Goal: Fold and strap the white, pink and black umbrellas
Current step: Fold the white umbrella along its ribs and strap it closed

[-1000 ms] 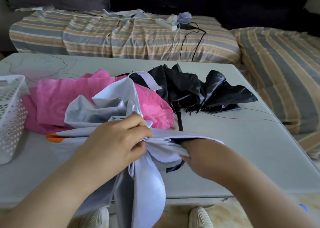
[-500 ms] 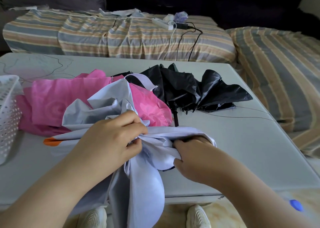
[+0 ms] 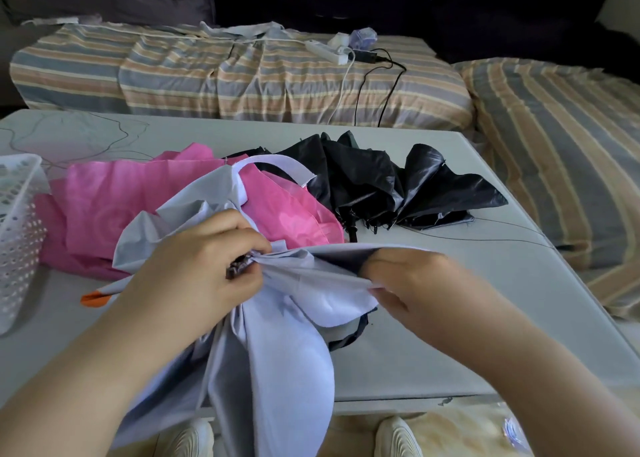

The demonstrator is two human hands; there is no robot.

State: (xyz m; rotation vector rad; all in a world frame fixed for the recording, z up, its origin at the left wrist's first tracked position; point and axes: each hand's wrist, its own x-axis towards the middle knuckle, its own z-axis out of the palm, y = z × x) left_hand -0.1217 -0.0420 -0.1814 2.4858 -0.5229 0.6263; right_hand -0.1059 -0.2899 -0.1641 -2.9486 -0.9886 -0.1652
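The white umbrella lies at the near edge of the table, its loose canopy spilling over the edge toward the person's shoes. The left hand is curled tight around the gathered fabric near the shaft, bunching the pleats together. The right hand pinches one panel's edge between thumb and fingers and draws it flat to the side. Behind it, the pink umbrella sits crumpled and unfolded, and the black umbrella lies farther back, also loose. The white strap arcs up over the pink cloth, not yet fastened. The canopy looks thin, light and slippery, so it will likely slide out of a loose hold. Gripping at the ribs and panel hems, not mid-fabric, should keep the pleats in order.
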